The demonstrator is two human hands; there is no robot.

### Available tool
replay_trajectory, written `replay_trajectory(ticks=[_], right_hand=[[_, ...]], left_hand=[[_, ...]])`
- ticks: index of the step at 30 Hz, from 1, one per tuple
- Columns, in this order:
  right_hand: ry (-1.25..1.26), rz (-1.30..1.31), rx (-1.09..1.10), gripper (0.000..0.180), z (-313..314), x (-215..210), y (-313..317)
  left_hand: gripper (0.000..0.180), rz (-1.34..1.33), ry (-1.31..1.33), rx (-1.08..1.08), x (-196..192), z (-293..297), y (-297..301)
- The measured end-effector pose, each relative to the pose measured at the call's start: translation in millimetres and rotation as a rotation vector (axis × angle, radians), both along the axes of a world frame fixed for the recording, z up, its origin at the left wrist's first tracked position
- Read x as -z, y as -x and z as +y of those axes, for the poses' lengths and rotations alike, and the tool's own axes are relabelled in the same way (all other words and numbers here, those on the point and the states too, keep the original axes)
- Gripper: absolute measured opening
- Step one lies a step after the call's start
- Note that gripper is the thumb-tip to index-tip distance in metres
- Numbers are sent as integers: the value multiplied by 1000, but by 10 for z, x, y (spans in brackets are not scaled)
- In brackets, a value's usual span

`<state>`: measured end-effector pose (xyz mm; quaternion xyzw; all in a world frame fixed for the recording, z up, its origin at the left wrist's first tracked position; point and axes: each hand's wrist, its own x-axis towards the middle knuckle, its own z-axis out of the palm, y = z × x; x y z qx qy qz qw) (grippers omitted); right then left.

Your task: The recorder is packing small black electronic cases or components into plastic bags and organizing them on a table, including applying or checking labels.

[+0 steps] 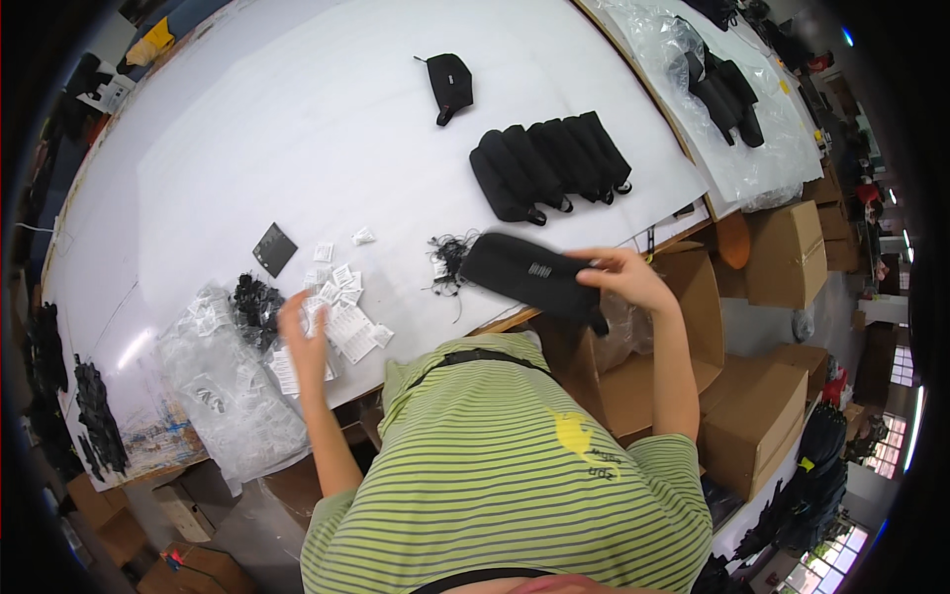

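My right hand [625, 278] is closed on the right end of a black zip pouch [524, 273], thumb on top, and holds it over the table's near edge. The pouch bears a small pale mark, and a loop hangs at its lower right end. My left hand [305, 342], a little blurred, is over a scatter of small white packets [341, 287] and printed slips [351, 331]. Its thumb stands apart from its fingers, with nothing visible between them. Beside it lie a heap of black straps [257, 305] and a clear plastic bag of white packets [223, 396].
Several black pouches [544, 163] lie in a row on the white table [247, 119], with a single pouch [451, 83] farther back. Thin black cords [450, 259] and a dark square card [274, 249] lie nearer. An open cardboard box [683, 337] stands below the table at right.
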<state>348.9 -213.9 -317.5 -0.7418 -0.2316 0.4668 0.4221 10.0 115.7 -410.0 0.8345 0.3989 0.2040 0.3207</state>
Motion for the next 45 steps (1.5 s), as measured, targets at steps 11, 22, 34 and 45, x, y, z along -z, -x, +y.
replay_trajectory(ticks=[11, 22, 34, 45], right_hand=[[90, -1238, 545, 50, -79, 988, -2160], [-22, -1295, 350, 61, -248, 1519, -2200], [-332, -782, -384, 13, 929, 1777, 801], [-208, -781, -580, 8, 1233, 1720, 1056]], left_hand=[[67, 464, -69, -455, 799, -125, 1054], [84, 637, -378, -537, 746, -167, 943], [63, 589, -561, -536, 667, -78, 1005], [23, -258, 227, -359, 305, -11, 963]])
